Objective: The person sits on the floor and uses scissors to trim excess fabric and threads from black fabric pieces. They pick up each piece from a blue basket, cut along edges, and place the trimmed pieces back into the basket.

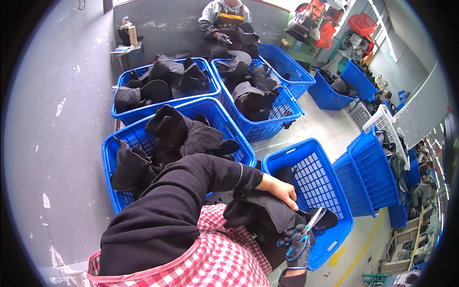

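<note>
The bare left hand (282,191) is gripping the right end of a dark grey, curved fabric piece (265,208) with bent fingers; that piece is lying before the red-and-white checked apron (224,244), its long axis running left to right beside a blue plastic mesh basket (313,179). The dark-gloved right hand (299,246) is curling around silver scissors (313,220) with light-blue handles, blades pointing forward and right, slightly parted.
</note>
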{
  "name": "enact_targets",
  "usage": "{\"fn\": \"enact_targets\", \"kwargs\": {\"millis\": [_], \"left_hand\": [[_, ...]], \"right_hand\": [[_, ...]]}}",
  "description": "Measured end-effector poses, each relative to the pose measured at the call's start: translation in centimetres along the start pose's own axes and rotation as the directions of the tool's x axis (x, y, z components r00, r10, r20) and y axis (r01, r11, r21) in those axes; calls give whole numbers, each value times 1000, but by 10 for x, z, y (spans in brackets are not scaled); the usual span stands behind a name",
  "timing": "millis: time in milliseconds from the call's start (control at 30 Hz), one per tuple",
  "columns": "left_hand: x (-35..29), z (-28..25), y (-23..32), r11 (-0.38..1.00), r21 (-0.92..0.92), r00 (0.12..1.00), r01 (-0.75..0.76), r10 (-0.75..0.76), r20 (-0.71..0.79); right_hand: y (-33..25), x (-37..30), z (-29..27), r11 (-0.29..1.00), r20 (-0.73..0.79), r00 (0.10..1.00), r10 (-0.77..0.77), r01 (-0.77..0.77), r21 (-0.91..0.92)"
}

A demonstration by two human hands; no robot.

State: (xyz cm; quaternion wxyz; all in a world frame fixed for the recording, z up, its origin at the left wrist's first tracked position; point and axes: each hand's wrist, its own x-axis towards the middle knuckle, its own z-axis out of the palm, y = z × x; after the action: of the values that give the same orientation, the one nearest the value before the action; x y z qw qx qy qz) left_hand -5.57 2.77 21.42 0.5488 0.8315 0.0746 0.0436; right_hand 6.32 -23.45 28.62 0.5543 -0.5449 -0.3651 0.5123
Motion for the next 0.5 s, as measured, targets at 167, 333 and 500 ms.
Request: {"fn": "enact_targets", "kwargs": {"millis": [167, 333, 500], "left_hand": [[-31, 23, 50, 750, 637, 936, 180, 70, -346], [-149, 11, 92, 794, 584, 973, 169, -42, -226], [-185, 35, 49, 961, 277, 706, -19, 209, -677]], "right_hand": [[36, 21, 15, 998, -325, 946, -13, -5, -55], [27, 20, 24, 999, -463, 885, 37, -29, 24], [36, 24, 39, 972, -255, 960, -116, 162, 168]]}}
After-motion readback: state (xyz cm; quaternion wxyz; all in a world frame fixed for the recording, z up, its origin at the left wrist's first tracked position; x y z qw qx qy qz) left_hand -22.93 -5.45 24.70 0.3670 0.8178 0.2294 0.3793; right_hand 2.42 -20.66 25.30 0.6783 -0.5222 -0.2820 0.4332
